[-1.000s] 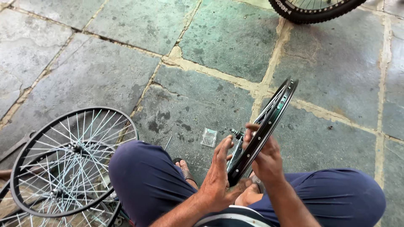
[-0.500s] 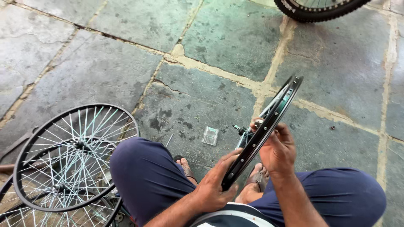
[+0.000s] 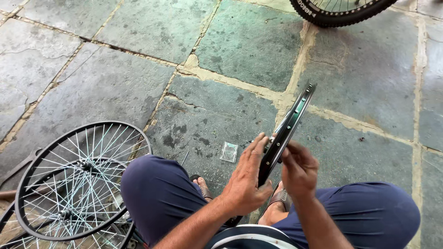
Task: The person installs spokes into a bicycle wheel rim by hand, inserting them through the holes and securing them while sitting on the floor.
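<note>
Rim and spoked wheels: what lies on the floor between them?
In the head view, a small clear packet between rim and spoked wheels, plus the person's knee.

Head cam, steep down, close
</note>
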